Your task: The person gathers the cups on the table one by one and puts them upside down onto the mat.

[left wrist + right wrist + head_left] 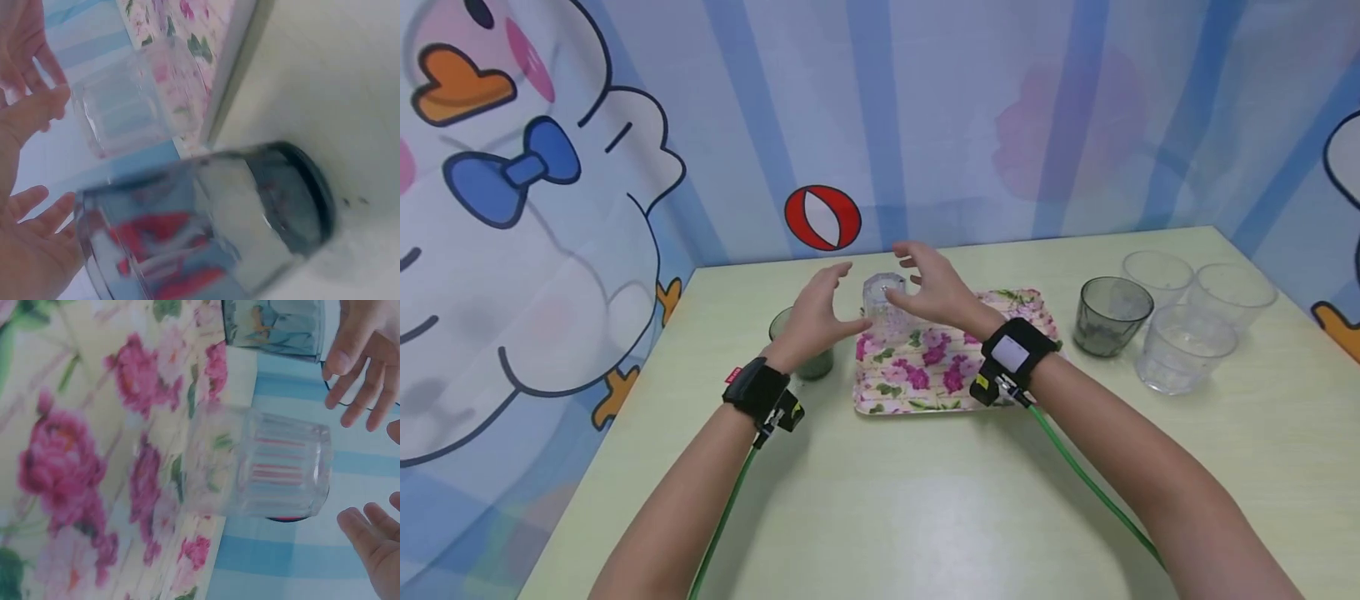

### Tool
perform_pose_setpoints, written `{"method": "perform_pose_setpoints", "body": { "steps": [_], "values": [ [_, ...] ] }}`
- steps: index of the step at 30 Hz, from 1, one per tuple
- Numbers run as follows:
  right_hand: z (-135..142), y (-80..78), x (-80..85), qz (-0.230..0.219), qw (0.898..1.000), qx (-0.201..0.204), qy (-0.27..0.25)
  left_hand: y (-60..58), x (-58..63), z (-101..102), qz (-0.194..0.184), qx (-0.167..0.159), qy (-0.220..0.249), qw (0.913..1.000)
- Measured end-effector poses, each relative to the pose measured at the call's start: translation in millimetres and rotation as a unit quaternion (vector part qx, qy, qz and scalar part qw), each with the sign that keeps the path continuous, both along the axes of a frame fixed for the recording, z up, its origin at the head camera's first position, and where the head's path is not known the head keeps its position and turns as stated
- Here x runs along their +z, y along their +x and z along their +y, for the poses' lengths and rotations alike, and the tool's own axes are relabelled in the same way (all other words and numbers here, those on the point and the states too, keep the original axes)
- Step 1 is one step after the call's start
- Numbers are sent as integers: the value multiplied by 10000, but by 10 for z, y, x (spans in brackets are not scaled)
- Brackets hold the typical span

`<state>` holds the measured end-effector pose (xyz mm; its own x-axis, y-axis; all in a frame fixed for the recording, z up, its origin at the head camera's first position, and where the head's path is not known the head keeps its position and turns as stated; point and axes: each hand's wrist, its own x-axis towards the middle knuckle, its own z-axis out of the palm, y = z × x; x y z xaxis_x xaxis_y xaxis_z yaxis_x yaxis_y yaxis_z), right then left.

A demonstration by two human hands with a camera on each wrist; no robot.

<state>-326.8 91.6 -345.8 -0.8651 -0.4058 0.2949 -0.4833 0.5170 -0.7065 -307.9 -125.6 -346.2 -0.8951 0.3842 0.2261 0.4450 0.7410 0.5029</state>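
A clear faceted glass (883, 310) stands, apparently upside down, on the far left corner of a flowered tray (902, 379). My left hand (816, 317) is raised to the left of it, fingers spread and thumb pointing at the glass. From the right, my right hand (936, 287) hovers opposite with fingers loosely bent. In the right wrist view a gap separates both hands from the clear glass (275, 465). A grey-tinted glass (244, 219) stands upright on the table beside the tray, partly hidden by my left hand in the head view.
Right of the tray stands another grey-tinted glass (1111, 318), with several clear glasses (1183, 354) grouped beside it. A printed curtain (940, 125) hangs behind the pale table (895, 508). Green cables (1097, 492) run from the wrist straps along both forearms.
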Motion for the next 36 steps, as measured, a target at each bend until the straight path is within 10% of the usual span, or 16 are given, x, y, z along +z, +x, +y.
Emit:
{"method": "perform_pose_setpoints", "body": {
  "steps": [15,36],
  "values": [
    [-416,92,79,166,9961,849,-142,125,-45,-410,-36,471,40,9989],
    [-831,55,-242,-796,9900,1158,-93,243,-337,-752,-847,1032,1085,9851]
  ]
}}
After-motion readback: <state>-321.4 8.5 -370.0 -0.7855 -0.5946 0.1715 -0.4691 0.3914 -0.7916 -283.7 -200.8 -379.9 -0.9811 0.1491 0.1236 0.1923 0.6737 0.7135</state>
